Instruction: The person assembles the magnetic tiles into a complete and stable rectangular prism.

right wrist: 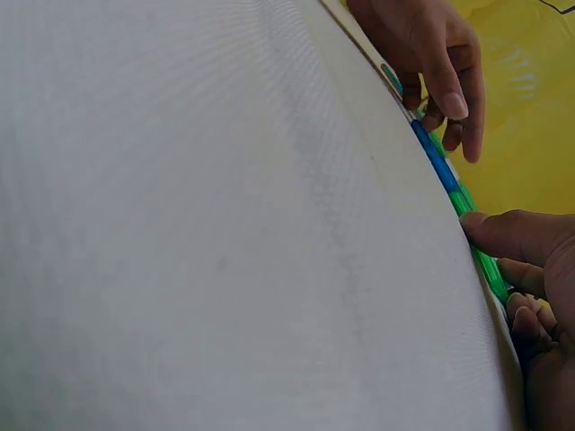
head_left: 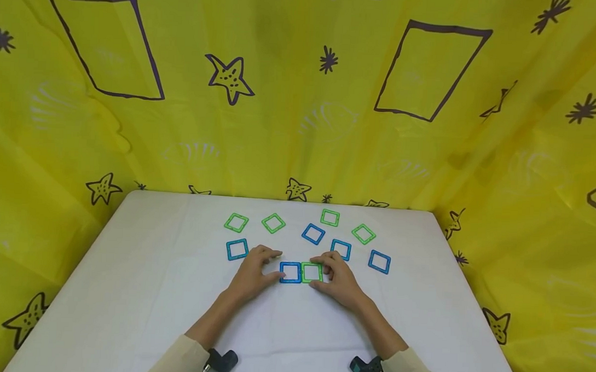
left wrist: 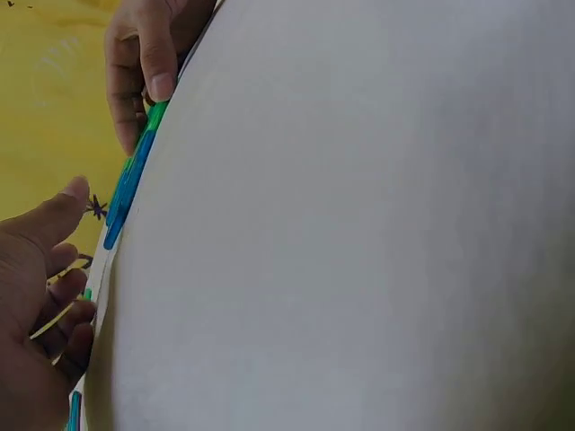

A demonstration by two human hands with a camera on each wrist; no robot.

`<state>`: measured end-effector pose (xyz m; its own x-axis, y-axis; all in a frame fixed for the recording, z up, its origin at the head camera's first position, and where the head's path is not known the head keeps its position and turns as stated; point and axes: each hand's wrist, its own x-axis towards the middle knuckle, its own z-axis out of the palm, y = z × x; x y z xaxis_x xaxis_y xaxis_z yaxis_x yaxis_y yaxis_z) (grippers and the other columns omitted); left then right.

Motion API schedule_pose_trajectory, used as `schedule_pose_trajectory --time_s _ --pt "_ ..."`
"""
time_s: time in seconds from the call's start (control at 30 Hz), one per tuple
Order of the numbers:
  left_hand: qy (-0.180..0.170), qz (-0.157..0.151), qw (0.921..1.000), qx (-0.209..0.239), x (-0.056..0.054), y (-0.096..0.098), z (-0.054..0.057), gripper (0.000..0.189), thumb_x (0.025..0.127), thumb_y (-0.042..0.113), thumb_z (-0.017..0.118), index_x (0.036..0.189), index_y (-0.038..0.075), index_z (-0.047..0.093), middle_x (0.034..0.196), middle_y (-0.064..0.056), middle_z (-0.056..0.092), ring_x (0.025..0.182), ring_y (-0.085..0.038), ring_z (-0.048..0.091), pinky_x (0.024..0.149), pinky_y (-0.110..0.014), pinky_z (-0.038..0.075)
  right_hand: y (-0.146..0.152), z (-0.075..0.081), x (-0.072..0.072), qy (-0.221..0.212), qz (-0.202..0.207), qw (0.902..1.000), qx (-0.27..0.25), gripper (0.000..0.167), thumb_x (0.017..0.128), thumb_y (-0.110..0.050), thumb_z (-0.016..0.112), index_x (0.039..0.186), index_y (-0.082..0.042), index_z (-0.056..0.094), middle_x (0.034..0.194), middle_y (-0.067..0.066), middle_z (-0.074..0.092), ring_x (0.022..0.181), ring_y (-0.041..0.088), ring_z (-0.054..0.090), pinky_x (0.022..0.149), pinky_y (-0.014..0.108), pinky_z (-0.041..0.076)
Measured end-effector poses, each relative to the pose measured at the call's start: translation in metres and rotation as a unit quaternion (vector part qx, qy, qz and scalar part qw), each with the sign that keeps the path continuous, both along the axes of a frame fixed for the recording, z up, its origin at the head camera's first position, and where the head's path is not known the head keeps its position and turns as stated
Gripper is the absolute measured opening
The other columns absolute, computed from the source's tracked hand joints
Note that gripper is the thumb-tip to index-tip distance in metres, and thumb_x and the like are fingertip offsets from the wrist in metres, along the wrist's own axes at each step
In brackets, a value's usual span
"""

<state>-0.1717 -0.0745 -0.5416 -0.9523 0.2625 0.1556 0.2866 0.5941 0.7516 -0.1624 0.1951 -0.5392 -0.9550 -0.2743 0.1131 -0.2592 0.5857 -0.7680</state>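
Observation:
A blue square frame tile (head_left: 290, 281) and a green square frame tile (head_left: 306, 281) lie side by side on the white table, their edges touching. My right hand (head_left: 340, 276) pinches the green tile between thumb and fingers, across its near and far edges. Left of the blue tile is my left hand (head_left: 255, 270), thumb and fingers spread with nothing between them. The left wrist view shows a gap between this hand and the blue tile (left wrist: 130, 190). Another blue tile (head_left: 229, 251) lies just beyond the left hand, and one more blue tile (head_left: 342, 242) lies behind the right hand, partly covered by it.
Several more tiles lie farther back, among them a green one (head_left: 241, 217) at the left and a blue one (head_left: 371, 259) at the right. A yellow patterned curtain (head_left: 275, 136) surrounds the back and sides of the white table (head_left: 127, 289).

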Motion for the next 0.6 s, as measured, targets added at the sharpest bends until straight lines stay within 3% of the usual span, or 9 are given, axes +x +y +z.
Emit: schedule_pose_trajectory --time_s 0.3,0.6 --pt "0.047 0.065 0.9963 0.031 -0.004 -0.017 0.003 0.042 0.086 0.018 0.089 0.125 0.010 0.076 0.123 -0.008 0.066 0.121 -0.030 0.053 0.105 -0.050 0.044 0.002 0.000 0.000 0.004 0.007 1.0000 0.005 0.048 0.083 -0.013 0.091 0.127 -0.012 0.074 0.105 0.000 0.050 0.088 0.017 0.047 0.074 0.029 0.041" --pt "0.061 0.132 0.9880 0.052 -0.011 -0.042 0.006 0.046 0.083 0.015 0.092 0.124 0.004 0.075 0.126 -0.016 0.066 0.116 -0.036 0.052 0.095 -0.049 0.043 0.001 0.001 0.000 -0.005 0.003 1.0000 0.007 0.048 0.083 -0.013 0.091 0.128 -0.013 0.074 0.105 0.000 0.050 0.089 0.017 0.048 0.075 0.030 0.040"
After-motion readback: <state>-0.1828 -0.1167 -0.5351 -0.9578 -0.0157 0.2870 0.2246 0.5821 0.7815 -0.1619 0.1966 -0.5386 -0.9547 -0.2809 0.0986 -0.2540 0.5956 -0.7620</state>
